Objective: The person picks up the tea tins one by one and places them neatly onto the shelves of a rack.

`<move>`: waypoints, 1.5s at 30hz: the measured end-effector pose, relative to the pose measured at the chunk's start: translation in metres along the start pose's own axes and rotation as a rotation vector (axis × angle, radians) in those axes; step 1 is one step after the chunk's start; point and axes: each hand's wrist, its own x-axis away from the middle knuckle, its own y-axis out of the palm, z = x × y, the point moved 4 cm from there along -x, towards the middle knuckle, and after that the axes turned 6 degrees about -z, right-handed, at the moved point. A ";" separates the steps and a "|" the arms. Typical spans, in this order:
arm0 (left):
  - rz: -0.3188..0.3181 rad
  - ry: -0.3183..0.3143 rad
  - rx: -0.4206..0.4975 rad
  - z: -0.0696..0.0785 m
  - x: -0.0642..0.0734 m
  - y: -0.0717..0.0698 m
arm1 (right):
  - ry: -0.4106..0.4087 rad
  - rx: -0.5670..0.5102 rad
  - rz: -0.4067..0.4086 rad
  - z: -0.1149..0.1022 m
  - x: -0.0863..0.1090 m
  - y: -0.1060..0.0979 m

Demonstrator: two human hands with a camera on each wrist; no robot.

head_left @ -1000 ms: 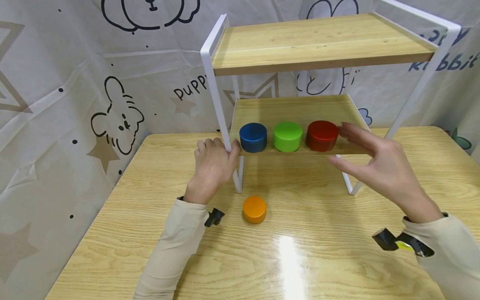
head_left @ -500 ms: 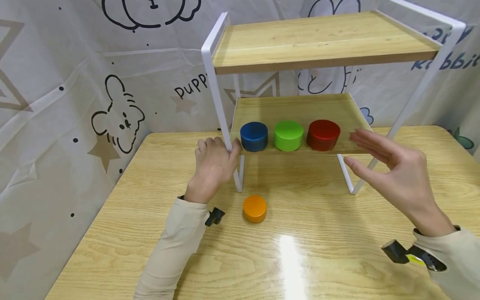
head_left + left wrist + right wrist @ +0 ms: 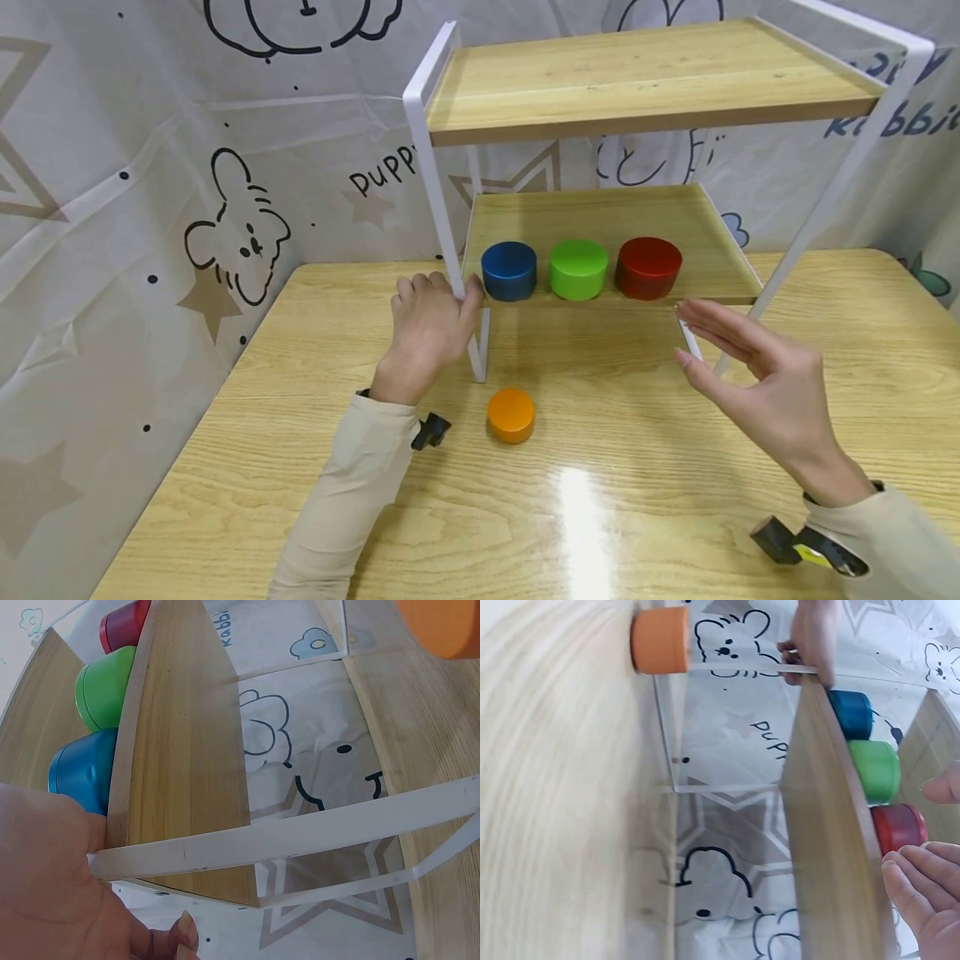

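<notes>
On the lower board of a two-tier shelf (image 3: 600,204) stand three round, lidded-looking pots in a row: a blue one (image 3: 509,272), a green one (image 3: 578,271) and a red one (image 3: 648,268). My left hand (image 3: 429,329) grips the shelf's white front left post (image 3: 442,212), with thumb and fingers on either side of it. My right hand (image 3: 768,379) hovers before the lower board's right end, fingers straight and thumb apart, holding nothing. A smaller orange pot (image 3: 512,415) rests on the table in front of the shelf, apart from both hands.
The wooden upper board (image 3: 645,79) overhangs the row. White legs (image 3: 480,354) raise the lower board above the wooden table (image 3: 315,467). A printed cloth (image 3: 135,275) hangs behind and at the left.
My right hand has drawn away from beside the red pot, first rightward, then down and toward me. The left hand keeps its place on the post, and the pots stay put.
</notes>
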 end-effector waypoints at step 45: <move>0.007 -0.003 -0.014 0.000 0.000 0.000 | 0.239 0.163 -0.765 0.033 0.014 0.127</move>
